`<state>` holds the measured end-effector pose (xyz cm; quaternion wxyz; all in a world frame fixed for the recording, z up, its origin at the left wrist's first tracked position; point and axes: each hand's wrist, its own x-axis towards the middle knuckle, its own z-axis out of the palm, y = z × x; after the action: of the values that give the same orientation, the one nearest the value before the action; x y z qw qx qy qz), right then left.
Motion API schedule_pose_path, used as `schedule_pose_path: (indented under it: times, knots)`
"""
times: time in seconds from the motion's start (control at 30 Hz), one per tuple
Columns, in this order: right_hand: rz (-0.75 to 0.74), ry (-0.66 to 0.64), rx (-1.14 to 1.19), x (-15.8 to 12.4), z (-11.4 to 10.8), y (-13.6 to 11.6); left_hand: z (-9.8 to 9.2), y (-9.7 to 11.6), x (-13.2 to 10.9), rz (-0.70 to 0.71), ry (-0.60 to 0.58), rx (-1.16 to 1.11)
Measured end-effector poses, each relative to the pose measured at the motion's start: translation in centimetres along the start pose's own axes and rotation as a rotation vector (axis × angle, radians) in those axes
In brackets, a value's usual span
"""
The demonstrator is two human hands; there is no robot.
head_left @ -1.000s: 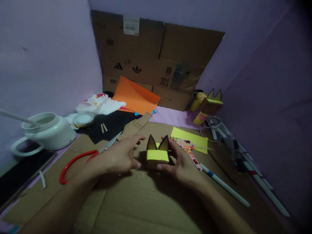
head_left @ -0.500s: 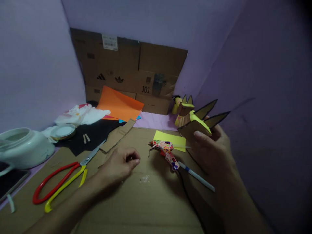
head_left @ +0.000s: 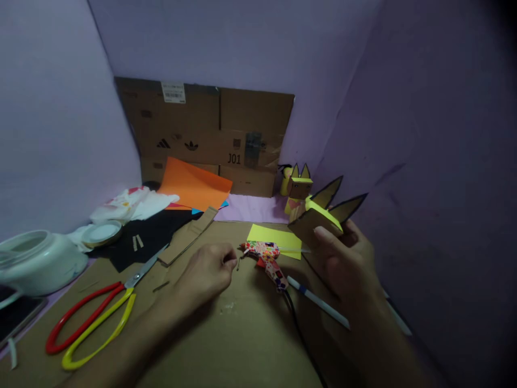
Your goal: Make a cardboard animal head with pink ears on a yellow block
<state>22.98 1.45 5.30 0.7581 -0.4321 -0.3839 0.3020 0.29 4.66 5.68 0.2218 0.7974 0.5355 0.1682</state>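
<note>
My right hand [head_left: 351, 258] grips a cardboard animal head [head_left: 313, 223] with a yellow strip on top and two tall pointed ears edged in black. Its thumb presses the near side and the fingers wrap behind. My left hand [head_left: 210, 269] is closed in a pinch above the cardboard sheet; whatever lies between its fingertips is hidden. Just right of that hand lies a flower-patterned glue gun [head_left: 269, 256], its nozzle pointing left. A yellow paper [head_left: 258, 233] is partly under the glue gun, and a white pen-like stick [head_left: 319, 302] rests below the right hand.
Scissors [head_left: 135, 279] with red and yellow handles lie at left, near a white teapot [head_left: 48, 261] and its lid [head_left: 103, 233]. Orange paper [head_left: 194, 186] and a cardboard strip [head_left: 191, 237] are farther back. A finished-looking animal figure [head_left: 301, 188] stands near the wall.
The view has shifted slightly. My left hand has moved a little nearer the glue gun, its fingers turned further down. My right hand still holds the animal head.
</note>
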Motion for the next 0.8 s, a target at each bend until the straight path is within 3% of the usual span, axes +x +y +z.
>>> schedule_pose_path:
  times: [0.47,0.7,0.8]
  knots:
    - [0.130,0.012,0.121,-0.1,0.4,0.2,0.6,-0.9,-0.7,-0.058,0.002,-0.049]
    - [0.359,-0.137,0.294,-1.3,1.7,1.8,-0.2,-1.6,-0.6,-0.110,0.075,-0.055]
    - [0.405,-0.199,0.309,-2.2,2.4,2.4,-1.6,-3.8,-1.9,-0.153,0.148,0.052]
